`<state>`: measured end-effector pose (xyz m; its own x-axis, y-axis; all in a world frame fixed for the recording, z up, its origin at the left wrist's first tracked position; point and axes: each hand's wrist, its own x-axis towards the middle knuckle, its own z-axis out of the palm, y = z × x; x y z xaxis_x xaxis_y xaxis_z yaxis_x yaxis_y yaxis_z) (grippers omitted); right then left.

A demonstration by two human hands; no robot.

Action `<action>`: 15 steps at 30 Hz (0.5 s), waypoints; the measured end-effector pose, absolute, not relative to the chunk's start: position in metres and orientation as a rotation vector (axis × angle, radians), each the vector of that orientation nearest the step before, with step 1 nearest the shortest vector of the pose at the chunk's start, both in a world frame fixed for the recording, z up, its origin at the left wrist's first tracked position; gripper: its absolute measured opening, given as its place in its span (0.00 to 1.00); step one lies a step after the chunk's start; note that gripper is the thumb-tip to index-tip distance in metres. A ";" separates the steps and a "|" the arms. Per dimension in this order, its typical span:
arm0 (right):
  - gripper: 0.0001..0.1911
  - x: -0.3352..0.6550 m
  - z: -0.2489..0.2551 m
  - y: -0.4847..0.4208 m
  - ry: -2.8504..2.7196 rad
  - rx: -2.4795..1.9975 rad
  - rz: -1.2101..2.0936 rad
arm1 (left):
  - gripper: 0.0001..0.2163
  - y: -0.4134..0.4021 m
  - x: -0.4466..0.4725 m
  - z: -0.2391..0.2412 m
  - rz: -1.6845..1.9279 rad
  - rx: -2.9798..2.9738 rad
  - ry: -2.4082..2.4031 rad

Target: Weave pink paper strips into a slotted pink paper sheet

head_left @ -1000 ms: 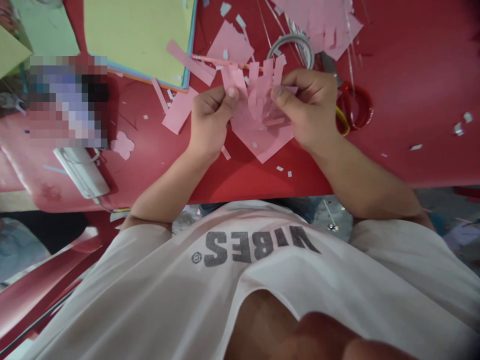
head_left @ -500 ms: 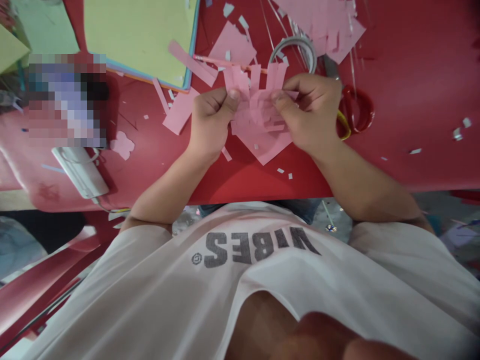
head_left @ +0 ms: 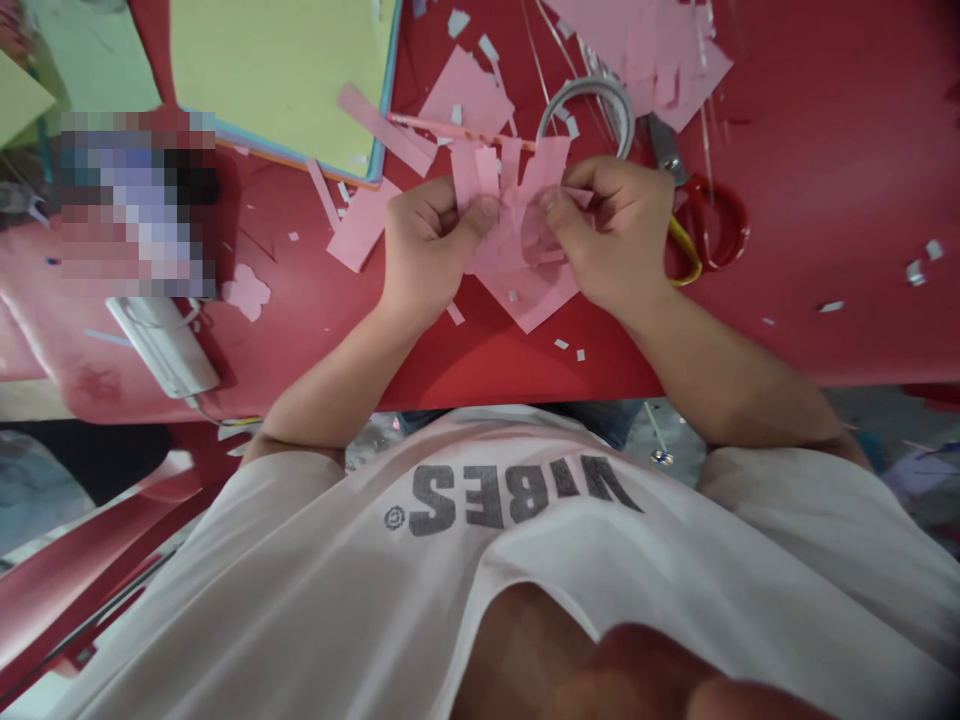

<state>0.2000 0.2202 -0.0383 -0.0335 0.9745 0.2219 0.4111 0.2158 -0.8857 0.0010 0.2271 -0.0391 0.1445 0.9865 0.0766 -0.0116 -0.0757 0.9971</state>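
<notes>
Both hands pinch a piece of pink paper [head_left: 517,235] cut and folded into several strips that stand up along its far side. My left hand [head_left: 427,240] grips its left part between thumb and fingers. On the opposite side, my right hand [head_left: 619,225] has its thumb pressed on the paper near a right-hand strip. The paper's near corner points toward my body and carries a tiny white scrap. A pink pencil [head_left: 457,131] lies just beyond the strips, partly hidden by them. Close to my right hand are scissors [head_left: 724,225] with red and yellow handles.
On the red table [head_left: 825,190] lie a tape roll [head_left: 628,115], a stack of coloured paper [head_left: 277,80], more cut pink paper [head_left: 675,50] and a pink flower-shaped cutout [head_left: 247,292]. A white device [head_left: 165,345] with a cable sits at the left. White scraps are scattered about.
The strips have shifted under my fingers: the right ones now lean together, and those by my left thumb are spread differently. Both hands keep their hold, the right slightly lower and further left.
</notes>
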 end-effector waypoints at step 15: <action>0.11 0.195 -0.023 0.211 -1.613 -1.208 0.971 | 0.08 0.222 0.001 -0.027 1.038 1.300 1.167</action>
